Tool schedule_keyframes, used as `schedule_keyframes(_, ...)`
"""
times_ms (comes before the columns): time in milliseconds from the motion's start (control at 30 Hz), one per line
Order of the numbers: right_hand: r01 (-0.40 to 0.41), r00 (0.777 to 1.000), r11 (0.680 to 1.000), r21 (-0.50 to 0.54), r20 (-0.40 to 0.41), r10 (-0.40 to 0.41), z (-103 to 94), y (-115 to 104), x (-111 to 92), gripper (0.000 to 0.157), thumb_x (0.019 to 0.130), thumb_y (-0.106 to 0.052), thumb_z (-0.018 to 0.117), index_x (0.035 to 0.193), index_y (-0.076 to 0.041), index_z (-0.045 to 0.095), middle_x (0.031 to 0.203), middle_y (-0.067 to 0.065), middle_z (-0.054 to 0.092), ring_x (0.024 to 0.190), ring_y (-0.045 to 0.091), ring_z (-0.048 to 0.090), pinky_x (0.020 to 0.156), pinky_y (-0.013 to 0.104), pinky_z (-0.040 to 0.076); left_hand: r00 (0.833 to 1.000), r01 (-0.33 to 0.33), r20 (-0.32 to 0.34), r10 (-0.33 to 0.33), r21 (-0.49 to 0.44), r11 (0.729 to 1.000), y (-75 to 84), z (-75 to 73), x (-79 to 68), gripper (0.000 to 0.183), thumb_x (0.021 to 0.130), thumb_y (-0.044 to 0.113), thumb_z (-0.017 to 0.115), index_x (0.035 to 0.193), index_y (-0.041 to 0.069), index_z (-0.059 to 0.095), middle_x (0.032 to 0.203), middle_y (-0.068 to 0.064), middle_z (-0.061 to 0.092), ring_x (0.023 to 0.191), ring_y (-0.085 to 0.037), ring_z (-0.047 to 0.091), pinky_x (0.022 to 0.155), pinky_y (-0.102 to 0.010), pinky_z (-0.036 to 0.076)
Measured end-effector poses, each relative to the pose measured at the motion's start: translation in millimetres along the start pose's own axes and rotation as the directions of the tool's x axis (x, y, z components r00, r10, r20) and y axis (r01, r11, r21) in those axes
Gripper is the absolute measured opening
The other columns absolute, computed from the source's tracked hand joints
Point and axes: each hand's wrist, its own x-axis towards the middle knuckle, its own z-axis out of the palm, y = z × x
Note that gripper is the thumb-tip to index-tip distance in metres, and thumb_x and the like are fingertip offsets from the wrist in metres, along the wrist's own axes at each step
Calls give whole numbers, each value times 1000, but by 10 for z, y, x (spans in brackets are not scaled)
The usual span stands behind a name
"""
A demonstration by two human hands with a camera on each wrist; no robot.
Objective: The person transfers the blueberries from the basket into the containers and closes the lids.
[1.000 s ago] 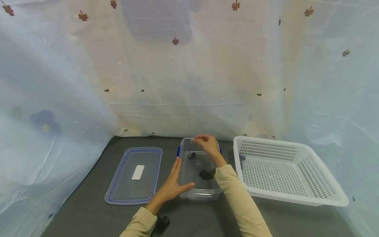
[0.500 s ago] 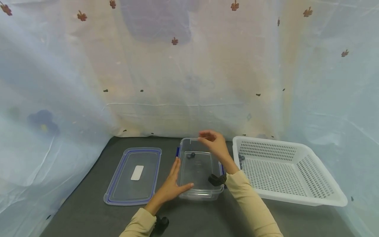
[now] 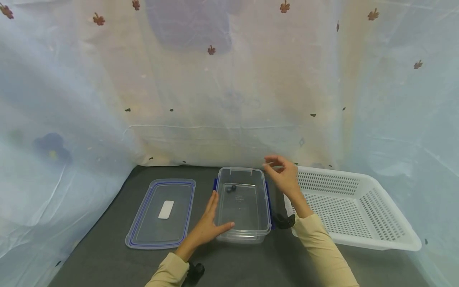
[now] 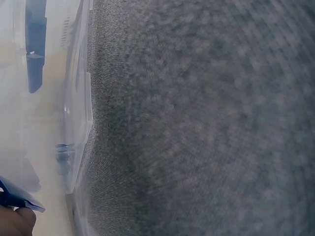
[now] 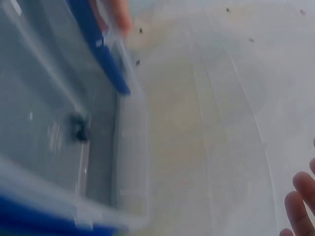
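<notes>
A clear plastic food container [image 3: 247,213] with blue side latches stands in the middle of the table. Two small dark round berries [image 3: 234,187], like blueberries, lie near its far left corner inside. My left hand [image 3: 206,228] rests along the container's left side, fingers straight and thumb over the near rim. In the left wrist view a fingertip [image 4: 22,221] touches a blue latch [image 4: 22,197]. My right hand [image 3: 285,175], fingers loosely bent and holding nothing, is raised between the container and a white perforated basket [image 3: 333,215], overlapping the basket's far left corner, which is hidden.
A clear lid [image 3: 175,225] with a blue seal and a white label [image 3: 166,209] lies flat at the left. The grey tabletop [image 3: 236,265] ends at a pale curtain [image 3: 229,103] at the back. Black wrist cameras [image 3: 284,221] sit on both wrists.
My right hand has moved from over the container's far edge rightward to the basket's left edge, now covering the dark berries seen there before. The left hand has stayed in place.
</notes>
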Motion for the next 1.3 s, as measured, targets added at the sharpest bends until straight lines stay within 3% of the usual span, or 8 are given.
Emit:
schedule_keyframes(167,51,998,992,-119,-36,-56,-224,105,-20,25,83,-10,76,106,-2,70,104,13,70,90,32,63,70,52,48,1000,1,5,-1,-16,1000,7,-3,-9,111,82,43,76,156,10,-1,161,-10,-10,143,-37,6,107,-59,23)
schedule_keyframes(267,41,998,986,-160,-47,-50,-356,181,-33,27,82,-8,77,107,-1,70,107,16,68,93,34,61,72,54,46,1000,-2,9,2,-25,1000,6,-4,-8,111,83,42,76,156,9,-1,161,-10,-10,143,-37,5,107,-60,22)
schedule_keyframes(500,-49,998,975,-217,-57,37,-635,354,-80,28,83,-9,76,109,-1,70,108,17,67,96,37,60,73,52,48,1000,-13,7,14,-28,1000,8,-3,3,111,83,42,75,156,9,-1,161,-10,-11,144,-38,2,107,-65,16)
schedule_keyframes(633,-139,990,967,-214,-50,132,-758,463,-126,30,85,-13,75,111,0,69,109,17,67,97,36,61,75,44,49,1000,-16,2,16,-28,999,2,0,3,110,83,42,75,156,7,0,161,-11,-10,143,-38,3,107,-65,17)
schedule_keyframes(867,-308,951,931,-195,-29,308,-879,679,-192,35,88,-19,73,116,1,66,114,19,65,100,33,60,77,31,46,1000,-24,-2,24,-27,999,-11,5,2,110,84,39,75,155,5,0,161,-13,-9,143,-39,2,107,-65,15)
schedule_keyframes(1300,-504,856,846,-176,26,516,-895,1037,-237,45,88,-31,72,118,1,64,117,19,64,109,37,57,84,50,46,1000,-25,-5,25,-30,999,-4,5,-9,110,83,40,75,156,6,0,161,-12,-8,143,-38,3,107,-65,15)
